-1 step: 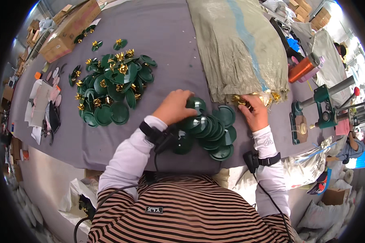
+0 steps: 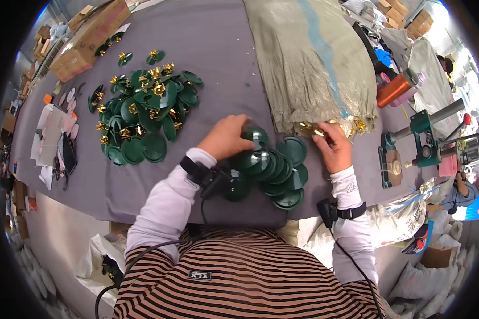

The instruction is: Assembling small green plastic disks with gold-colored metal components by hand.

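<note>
My left hand [image 2: 224, 139] is closed with thumb and fingers on the edge of a glossy dark green disc [image 2: 256, 134]. Below and right of it, several similar loose discs [image 2: 288, 199] overlap in a fanned stack on the table. At the mouth of a woven sack [image 2: 298, 101], my right hand [image 2: 335, 150] pinches a small shiny gold piece [image 2: 318, 130], partly hidden by the fingers. More gold pieces [image 2: 360, 126] poke out from under the sack's frayed edge. To the left lies a heap of green discs with gold crown-shaped pieces fixed on them [image 2: 143, 114].
A green hand press [image 2: 423, 141] with a red-knobbed lever stands at the right, near an orange bottle [image 2: 398, 87]. Scissors and paper scraps [image 2: 52, 141] lie at the left edge. A cardboard box [image 2: 88, 40] sits at the far left. Another person [image 2: 457, 194] is at far right.
The whole view has shifted very slightly. Both hands stay at the same discs and gold pieces, with no other clear difference.
</note>
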### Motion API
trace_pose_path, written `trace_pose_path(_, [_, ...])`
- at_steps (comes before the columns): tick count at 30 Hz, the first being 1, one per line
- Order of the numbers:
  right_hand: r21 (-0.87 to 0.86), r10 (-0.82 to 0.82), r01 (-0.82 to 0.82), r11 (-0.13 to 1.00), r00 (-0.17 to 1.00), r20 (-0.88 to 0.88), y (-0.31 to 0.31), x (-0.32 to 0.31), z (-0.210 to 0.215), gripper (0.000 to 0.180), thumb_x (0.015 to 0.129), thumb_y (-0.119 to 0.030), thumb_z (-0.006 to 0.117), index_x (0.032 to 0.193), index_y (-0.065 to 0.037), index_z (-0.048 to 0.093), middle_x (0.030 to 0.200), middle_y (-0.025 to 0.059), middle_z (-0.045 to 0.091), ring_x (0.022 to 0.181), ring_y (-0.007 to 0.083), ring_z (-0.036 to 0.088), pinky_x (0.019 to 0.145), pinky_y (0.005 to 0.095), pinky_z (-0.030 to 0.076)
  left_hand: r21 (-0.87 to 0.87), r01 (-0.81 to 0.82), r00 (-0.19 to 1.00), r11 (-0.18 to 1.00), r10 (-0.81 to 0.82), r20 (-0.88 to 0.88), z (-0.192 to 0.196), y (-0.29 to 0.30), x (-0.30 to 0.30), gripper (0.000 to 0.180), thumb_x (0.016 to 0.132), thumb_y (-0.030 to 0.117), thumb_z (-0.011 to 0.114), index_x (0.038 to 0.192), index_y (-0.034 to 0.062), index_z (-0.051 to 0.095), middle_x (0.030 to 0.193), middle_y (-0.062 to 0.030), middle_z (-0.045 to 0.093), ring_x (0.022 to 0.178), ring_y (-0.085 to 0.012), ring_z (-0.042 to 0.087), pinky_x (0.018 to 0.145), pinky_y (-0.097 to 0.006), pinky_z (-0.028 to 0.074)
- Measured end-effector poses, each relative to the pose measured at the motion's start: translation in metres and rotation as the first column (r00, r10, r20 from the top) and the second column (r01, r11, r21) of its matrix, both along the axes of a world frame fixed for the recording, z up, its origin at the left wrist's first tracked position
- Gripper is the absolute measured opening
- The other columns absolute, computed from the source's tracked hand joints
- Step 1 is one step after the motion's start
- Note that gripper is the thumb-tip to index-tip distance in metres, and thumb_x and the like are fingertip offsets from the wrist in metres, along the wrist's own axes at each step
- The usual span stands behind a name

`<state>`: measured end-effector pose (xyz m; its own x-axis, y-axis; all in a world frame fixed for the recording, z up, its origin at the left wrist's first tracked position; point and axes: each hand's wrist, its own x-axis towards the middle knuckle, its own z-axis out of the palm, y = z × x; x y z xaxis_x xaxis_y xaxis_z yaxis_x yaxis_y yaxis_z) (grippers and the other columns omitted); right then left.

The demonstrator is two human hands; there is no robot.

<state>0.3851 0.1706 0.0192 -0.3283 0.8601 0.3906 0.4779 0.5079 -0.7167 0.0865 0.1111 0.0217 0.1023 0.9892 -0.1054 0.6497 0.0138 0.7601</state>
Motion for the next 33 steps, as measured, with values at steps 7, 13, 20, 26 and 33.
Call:
trace_pose_path(7, [-0.298, 0.003, -0.214, 0.930, 0.816, -0.578, -0.041, -0.018, 0.000, 0.009, 0.089, 0.000, 0.064, 0.098, 0.003, 0.065, 0.110, 0.0081, 0.058, 0.080, 0.0127, 0.064, 0.076, 0.0255, 0.053, -0.076, 0.286, 0.895, 0.955, -0.294, -0.336, 0.004, 0.025, -0.005, 0.069, 0.071, 0.028, 0.077, 0.131, 0.0052, 0.052, 0.120, -0.0214, 0.051, 0.114, -0.0375, 0.050, 0.098, -0.039, 0.043])
trace_pose_path(13, [-0.417, -0.091, -0.267, 0.869, 0.741, -0.665, -0.075, -0.031, 0.008, 0.010, 0.085, 0.000, 0.070, 0.092, 0.002, 0.063, 0.115, 0.0144, 0.064, 0.083, 0.0094, 0.062, 0.076, 0.0221, 0.050, -0.273, 0.341, 0.838, 0.900, -0.422, -0.346, 0.021, 0.046, 0.001, 0.073, 0.069, 0.032, 0.078, 0.133, 0.0097, 0.052, 0.125, -0.0198, 0.048, 0.122, -0.0374, 0.044, 0.100, -0.042, 0.041])
trace_pose_path(20, [-0.414, -0.176, -0.284, 0.865, 0.601, -0.780, -0.087, -0.036, 0.010, 0.031, 0.084, 0.006, 0.068, 0.114, 0.002, 0.060, 0.105, 0.0112, 0.066, 0.088, 0.0098, 0.063, 0.076, 0.0210, 0.050, -0.370, 0.411, 0.718, 0.833, -0.546, -0.431, 0.033, 0.055, 0.005, 0.067, 0.063, 0.029, 0.081, 0.122, 0.0111, 0.057, 0.126, -0.0184, 0.044, 0.123, -0.0379, 0.042, 0.100, -0.043, 0.042])
trace_pose_path(26, [-0.470, -0.129, -0.223, 0.854, 0.785, -0.606, -0.089, -0.021, -0.001, 0.033, 0.083, 0.006, 0.069, 0.115, 0.002, 0.061, 0.095, 0.0044, 0.066, 0.086, 0.0080, 0.063, 0.075, 0.0202, 0.050, -0.337, 0.373, 0.802, 0.864, -0.483, -0.352, 0.028, 0.050, -0.010, 0.067, 0.062, 0.028, 0.081, 0.121, 0.0076, 0.055, 0.119, -0.0183, 0.053, 0.111, -0.0364, 0.053, 0.093, -0.041, 0.047])
trace_pose_path(33, [-0.404, -0.106, -0.222, 0.887, 0.754, -0.648, -0.092, -0.040, 0.005, 0.031, 0.080, 0.007, 0.071, 0.110, 0.002, 0.064, 0.100, 0.0059, 0.064, 0.088, 0.0123, 0.065, 0.077, 0.0226, 0.054, -0.300, 0.071, 0.897, 0.951, 0.070, 0.437, 0.041, 0.010, -0.017, 0.049, 0.075, 0.005, 0.073, 0.119, -0.0057, 0.053, 0.098, -0.0096, 0.066, 0.089, -0.0181, 0.064, 0.079, -0.029, 0.052])
